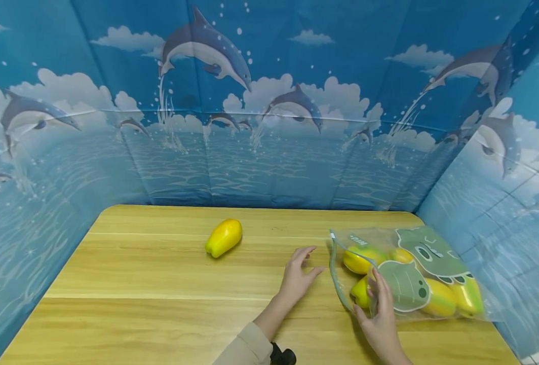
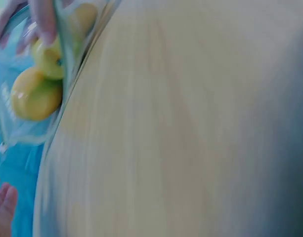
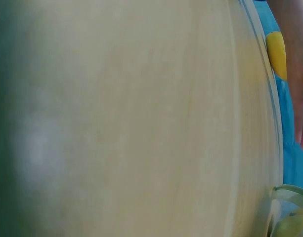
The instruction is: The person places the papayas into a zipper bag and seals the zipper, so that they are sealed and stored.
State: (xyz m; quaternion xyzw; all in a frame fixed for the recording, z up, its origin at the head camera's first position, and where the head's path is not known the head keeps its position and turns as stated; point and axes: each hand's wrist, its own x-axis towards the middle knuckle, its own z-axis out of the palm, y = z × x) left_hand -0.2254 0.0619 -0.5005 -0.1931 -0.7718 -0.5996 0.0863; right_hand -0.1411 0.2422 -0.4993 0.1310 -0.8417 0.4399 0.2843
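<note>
Clear plastic makes up the big bag on the right side of the frame, and I grip its near edge with my right hand. My fingers are on the loose top layer, and my thumb is low down by the rim. Green animal pictures are printed on the bag. Yellow fruits lie inside it, some just beside my right fingers and some farther off to the right.

My left hand is near the middle of the frame and holds nothing. Its fingers are spread and a little bent, and they point at the mouth of the bag, near it but not touching.

One more yellow fruit lies by itself, left of the middle of the frame. It is up and to the left of my left hand, well apart from both hands.

All of it sits on a yellow wooden table. My left arm has a light tan sleeve. Blue cloth with dolphins hangs behind, across the top of the frame.
</note>
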